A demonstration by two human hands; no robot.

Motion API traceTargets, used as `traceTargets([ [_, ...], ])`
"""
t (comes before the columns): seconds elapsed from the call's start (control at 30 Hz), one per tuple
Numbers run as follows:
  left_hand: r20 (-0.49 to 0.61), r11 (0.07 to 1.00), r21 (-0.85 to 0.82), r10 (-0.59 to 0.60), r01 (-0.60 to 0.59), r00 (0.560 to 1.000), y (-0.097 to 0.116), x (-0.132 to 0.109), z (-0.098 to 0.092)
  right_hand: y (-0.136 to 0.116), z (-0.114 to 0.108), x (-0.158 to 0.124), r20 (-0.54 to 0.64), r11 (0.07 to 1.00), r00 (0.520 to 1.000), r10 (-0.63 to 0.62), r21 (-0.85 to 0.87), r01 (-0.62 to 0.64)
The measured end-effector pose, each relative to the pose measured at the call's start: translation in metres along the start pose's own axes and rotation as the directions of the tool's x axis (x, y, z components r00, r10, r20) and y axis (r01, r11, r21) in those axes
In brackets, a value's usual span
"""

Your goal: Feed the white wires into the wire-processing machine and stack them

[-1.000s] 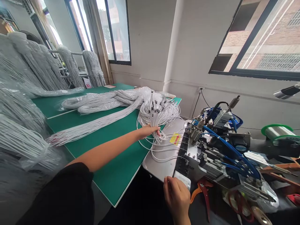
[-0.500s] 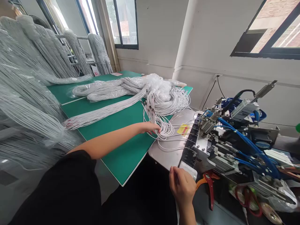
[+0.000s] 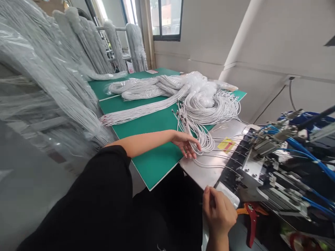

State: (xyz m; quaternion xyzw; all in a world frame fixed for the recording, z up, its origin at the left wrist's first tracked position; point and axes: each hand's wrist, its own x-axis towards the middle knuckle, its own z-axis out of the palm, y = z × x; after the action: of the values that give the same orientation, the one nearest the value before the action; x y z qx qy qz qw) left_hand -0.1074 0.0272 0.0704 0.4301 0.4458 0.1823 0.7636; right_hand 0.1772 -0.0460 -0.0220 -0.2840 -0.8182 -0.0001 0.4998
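Observation:
My left hand [image 3: 187, 143] reaches across to the near edge of a looped bundle of white cables [image 3: 202, 137]. Its fingers are apart and bent, with the fingertips beside the cable loops; I cannot tell whether they touch. Metal-tipped ends [image 3: 183, 116] of the bundle lie on the green table's corner. Several single cables run from the bundle over a metal plate [image 3: 205, 174] into a dark slotted strip [image 3: 231, 170] of the machine. My right hand [image 3: 220, 211] is closed, thumb against the curled fingers, near the plate's front corner. Anything inside it is hidden.
A machine with cylinders and blue air hoses [image 3: 300, 146] stands at right. Below it hangs a red-and-orange cutter [image 3: 251, 219]. More white cables [image 3: 143, 111] and plastic wrap lie on the green table [image 3: 154, 170]. Wrapped cable bundles [image 3: 62, 80] hang at left.
My left hand has opened from its grip on the looped cables. The view has turned, shifting the scene to the right. My right hand stays closed.

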Motion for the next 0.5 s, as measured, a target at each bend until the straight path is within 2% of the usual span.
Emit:
traceTargets([
  [0.13, 0.035, 0.99, -0.094, 0.112, -0.108, 0.993, -0.006, 0.001, 0.001, 0.002, 0.0, 0.0, 0.019, 1.0, 1.0, 0.0, 0.019, 0.0],
  [0.2, 0.058, 0.983, -0.109, 0.152, -0.145, 0.987, -0.003, 0.004, 0.003, 0.001, -0.001, 0.0, 0.02, 1.0, 1.0, -0.002, 0.022, 0.002],
  [0.27, 0.056, 0.97, -0.123, 0.219, -0.211, 0.974, 0.013, 0.012, 0.002, 0.0, -0.002, 0.001, 0.002, 1.0, 1.0, -0.006, 0.027, 0.006],
  [0.33, -0.034, 0.937, -0.112, 0.329, -0.331, 0.944, 0.047, 0.021, -0.008, -0.001, -0.002, 0.002, -0.016, 0.999, 1.0, 0.0, 0.034, 0.0],
  [0.37, -0.11, 0.911, -0.076, 0.396, -0.405, 0.912, 0.07, 0.026, -0.016, -0.001, -0.002, 0.002, -0.019, 0.999, 1.0, 0.008, 0.037, -0.008],
  [0.4, -0.215, 0.87, -0.013, 0.479, -0.493, 0.851, 0.095, 0.031, -0.028, -0.001, -0.002, 0.002, -0.018, 0.999, 1.0, 0.016, 0.039, -0.015],
  [0.43, -0.322, 0.815, 0.087, 0.567, -0.573, 0.758, 0.121, 0.036, -0.042, -0.002, -0.002, 0.003, -0.022, 0.999, 1.0, 0.022, 0.041, -0.022],
  [0.47, -0.425, 0.752, 0.227, 0.648, -0.619, 0.632, 0.144, 0.042, -0.057, -0.003, -0.002, 0.004, -0.026, 0.999, 0.999, 0.026, 0.042, -0.025],
  [0.5, -0.498, 0.719, 0.383, 0.69, -0.58, 0.525, 0.164, 0.049, -0.073, -0.004, -0.003, 0.004, -0.032, 0.999, 0.999, 0.029, 0.044, -0.027],
])
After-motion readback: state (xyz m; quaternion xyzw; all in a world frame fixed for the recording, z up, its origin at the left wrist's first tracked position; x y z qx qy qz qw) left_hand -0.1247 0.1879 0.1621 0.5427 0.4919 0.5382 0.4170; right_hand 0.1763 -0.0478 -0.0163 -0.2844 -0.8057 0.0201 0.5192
